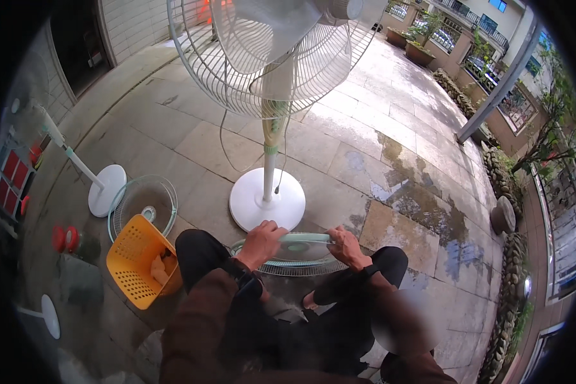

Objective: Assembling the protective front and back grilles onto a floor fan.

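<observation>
Between my knees stands a round fan guard with a pale green rim and wire bars, tipped so its upper edge faces me. My left hand has its fingers curled over the left part of the rim. On the right part of the same rim, my right hand is closed in a grip. Directly ahead rises a white pedestal fan; its wire cage and pale blades show at the top, and its cord hangs beside the pole. The guard's lower side is partly hidden by my legs.
To my left, a yellow perforated basket holds cloth-like things, beside another round guard. A second white stand is farther left, near red-lidded jars. Wet patches mark the paving on the right; a slanted post stands beyond.
</observation>
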`<state>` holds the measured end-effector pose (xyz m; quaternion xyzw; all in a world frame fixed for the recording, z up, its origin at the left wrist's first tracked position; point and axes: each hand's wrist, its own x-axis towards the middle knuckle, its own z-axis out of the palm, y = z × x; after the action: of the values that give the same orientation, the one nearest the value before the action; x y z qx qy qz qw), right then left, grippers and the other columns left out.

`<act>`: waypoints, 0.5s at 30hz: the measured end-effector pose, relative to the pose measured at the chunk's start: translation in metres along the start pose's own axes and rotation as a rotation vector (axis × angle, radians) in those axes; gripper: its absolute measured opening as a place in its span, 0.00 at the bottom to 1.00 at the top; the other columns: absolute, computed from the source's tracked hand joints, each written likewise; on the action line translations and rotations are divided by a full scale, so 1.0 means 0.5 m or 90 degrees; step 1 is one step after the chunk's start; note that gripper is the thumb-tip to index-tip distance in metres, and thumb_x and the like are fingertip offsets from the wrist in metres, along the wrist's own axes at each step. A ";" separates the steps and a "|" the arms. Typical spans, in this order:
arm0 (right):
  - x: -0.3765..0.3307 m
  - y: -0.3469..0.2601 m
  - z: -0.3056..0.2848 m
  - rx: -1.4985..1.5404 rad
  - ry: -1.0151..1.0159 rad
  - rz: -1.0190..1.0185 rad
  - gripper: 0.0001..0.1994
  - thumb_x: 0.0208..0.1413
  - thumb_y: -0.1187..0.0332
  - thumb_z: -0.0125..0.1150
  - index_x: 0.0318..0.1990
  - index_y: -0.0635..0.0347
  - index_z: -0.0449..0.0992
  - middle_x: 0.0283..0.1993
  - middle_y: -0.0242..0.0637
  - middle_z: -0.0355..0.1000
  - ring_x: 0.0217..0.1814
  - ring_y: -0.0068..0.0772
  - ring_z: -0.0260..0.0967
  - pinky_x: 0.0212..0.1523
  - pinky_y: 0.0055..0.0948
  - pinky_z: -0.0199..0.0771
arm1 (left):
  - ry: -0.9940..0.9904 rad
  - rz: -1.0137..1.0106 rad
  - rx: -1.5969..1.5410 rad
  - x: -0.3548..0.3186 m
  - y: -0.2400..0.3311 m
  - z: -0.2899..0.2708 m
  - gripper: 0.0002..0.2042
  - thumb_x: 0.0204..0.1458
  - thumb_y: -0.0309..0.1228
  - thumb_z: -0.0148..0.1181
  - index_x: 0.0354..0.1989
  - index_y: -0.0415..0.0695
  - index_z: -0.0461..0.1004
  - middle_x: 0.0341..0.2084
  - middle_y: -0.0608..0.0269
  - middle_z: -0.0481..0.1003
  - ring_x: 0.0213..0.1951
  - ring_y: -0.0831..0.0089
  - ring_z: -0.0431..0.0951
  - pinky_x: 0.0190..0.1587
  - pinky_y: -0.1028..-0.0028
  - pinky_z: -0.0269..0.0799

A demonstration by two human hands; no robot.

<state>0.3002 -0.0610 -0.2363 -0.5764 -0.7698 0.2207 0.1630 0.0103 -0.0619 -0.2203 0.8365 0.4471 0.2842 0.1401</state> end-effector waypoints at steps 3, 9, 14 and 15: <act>0.002 0.005 0.001 0.002 -0.030 0.011 0.14 0.48 0.69 0.62 0.45 0.53 0.78 0.40 0.47 0.71 0.45 0.53 0.72 0.46 0.45 0.73 | 0.007 0.008 0.017 -0.001 0.002 -0.001 0.14 0.42 0.23 0.60 0.41 0.48 0.76 0.35 0.61 0.72 0.44 0.59 0.75 0.44 0.62 0.74; -0.022 0.026 -0.001 -0.019 -0.029 0.030 0.14 0.49 0.69 0.61 0.46 0.55 0.78 0.40 0.48 0.71 0.46 0.54 0.72 0.47 0.45 0.73 | -0.096 -0.069 -0.087 0.005 0.007 0.003 0.18 0.43 0.25 0.65 0.44 0.45 0.71 0.38 0.55 0.76 0.41 0.51 0.78 0.43 0.59 0.74; -0.030 0.021 -0.006 -0.036 -0.020 -0.016 0.13 0.49 0.72 0.60 0.45 0.56 0.76 0.39 0.48 0.71 0.46 0.54 0.72 0.46 0.45 0.73 | -0.071 -0.043 -0.081 -0.001 0.000 0.008 0.17 0.44 0.25 0.64 0.45 0.46 0.73 0.37 0.57 0.76 0.42 0.53 0.78 0.43 0.59 0.75; -0.031 0.020 -0.006 -0.035 -0.021 -0.018 0.13 0.49 0.72 0.60 0.45 0.56 0.76 0.39 0.48 0.71 0.46 0.54 0.72 0.46 0.45 0.73 | -0.044 -0.027 -0.088 -0.003 -0.003 0.009 0.16 0.44 0.24 0.61 0.45 0.47 0.74 0.36 0.58 0.76 0.41 0.53 0.78 0.43 0.58 0.75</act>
<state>0.3142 -0.0729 -0.2389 -0.5660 -0.7861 0.2068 0.1378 0.0114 -0.0624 -0.2254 0.8246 0.4390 0.2819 0.2189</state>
